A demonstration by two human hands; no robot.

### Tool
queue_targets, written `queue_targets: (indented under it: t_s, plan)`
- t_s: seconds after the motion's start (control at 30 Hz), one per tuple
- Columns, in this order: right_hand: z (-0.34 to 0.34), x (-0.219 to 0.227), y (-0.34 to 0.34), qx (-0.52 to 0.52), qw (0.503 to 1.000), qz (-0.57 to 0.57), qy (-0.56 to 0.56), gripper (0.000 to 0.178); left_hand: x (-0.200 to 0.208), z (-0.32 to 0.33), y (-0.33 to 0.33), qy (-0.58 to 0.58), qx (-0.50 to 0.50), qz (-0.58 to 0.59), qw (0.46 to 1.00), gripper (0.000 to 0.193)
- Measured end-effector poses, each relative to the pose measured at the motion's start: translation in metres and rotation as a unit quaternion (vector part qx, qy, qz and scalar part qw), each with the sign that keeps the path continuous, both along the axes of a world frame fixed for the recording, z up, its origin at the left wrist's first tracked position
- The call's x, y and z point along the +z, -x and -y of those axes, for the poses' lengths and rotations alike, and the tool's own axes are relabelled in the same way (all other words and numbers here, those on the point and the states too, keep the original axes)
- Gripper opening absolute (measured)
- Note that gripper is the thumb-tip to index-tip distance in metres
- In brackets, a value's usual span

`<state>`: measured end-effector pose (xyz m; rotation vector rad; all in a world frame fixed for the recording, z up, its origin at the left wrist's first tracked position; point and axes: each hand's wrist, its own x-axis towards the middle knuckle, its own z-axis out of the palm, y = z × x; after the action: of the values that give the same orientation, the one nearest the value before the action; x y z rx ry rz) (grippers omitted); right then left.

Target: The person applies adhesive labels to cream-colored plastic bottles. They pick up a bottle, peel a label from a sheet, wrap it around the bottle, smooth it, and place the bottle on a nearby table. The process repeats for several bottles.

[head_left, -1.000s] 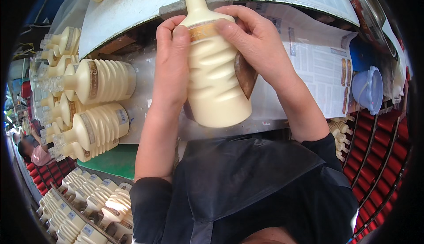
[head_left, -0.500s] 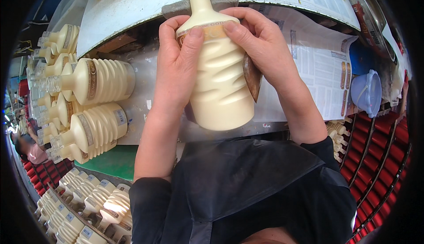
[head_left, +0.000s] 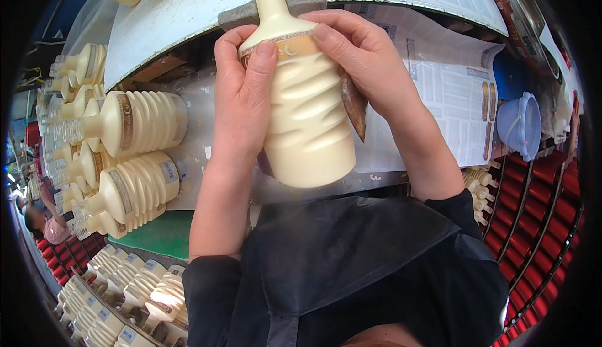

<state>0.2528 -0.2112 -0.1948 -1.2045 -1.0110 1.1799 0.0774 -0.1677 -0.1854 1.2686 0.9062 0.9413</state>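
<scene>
Between my hands lies a cream-coloured bottle [head_left: 311, 130] with a ribbed body and a clear threaded neck, its neck pointing away from me. Around its shoulder runs a gold and brown label band [head_left: 293, 47]. My left hand [head_left: 246, 74] grips the left side of the shoulder, thumb on the band. On the right side, my right hand [head_left: 359, 49] holds the shoulder with its thumb on the band's right part. The fingers behind the bottle are partly hidden. A grey folded cloth [head_left: 238, 16] lies behind the bottle's neck, and a brown pointed piece [head_left: 354, 105] shows beside its right side.
Several similar bottles [head_left: 145, 121] lie stacked at the left. More stand in a rack [head_left: 119, 312] at lower left. A printed label sheet [head_left: 439, 90] covers the table's right side. Beyond it hangs a lilac bucket [head_left: 522, 127]. Red racks [head_left: 539, 234] fill the right; a person [head_left: 53, 229] is far left.
The bottle and both hands have shifted slightly left. My right thumb has moved a little outward along the band, and more of the band's middle shows.
</scene>
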Motion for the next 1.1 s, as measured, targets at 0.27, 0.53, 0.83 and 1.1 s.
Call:
queue_targets:
  t_s: [0.27,0.53,0.83,1.1]
  plan:
    - [0.000,0.002,-0.001,-0.011,1.000,0.016,-0.009,0.036,0.003,0.001,0.000,-0.003,-0.003,-0.012,1.000,0.044]
    - [-0.004,0.003,0.008,-0.058,0.996,0.072,-0.015,0.039,0.000,-0.001,0.002,-0.011,0.000,-0.046,0.999,0.048]
    - [-0.003,0.003,0.010,-0.067,0.995,0.074,-0.020,0.040,-0.004,-0.003,0.002,-0.042,0.005,-0.057,0.997,0.050]
    - [0.000,-0.001,0.010,-0.063,0.996,0.066,-0.015,0.038,-0.005,-0.003,0.002,-0.040,0.007,-0.054,0.998,0.051]
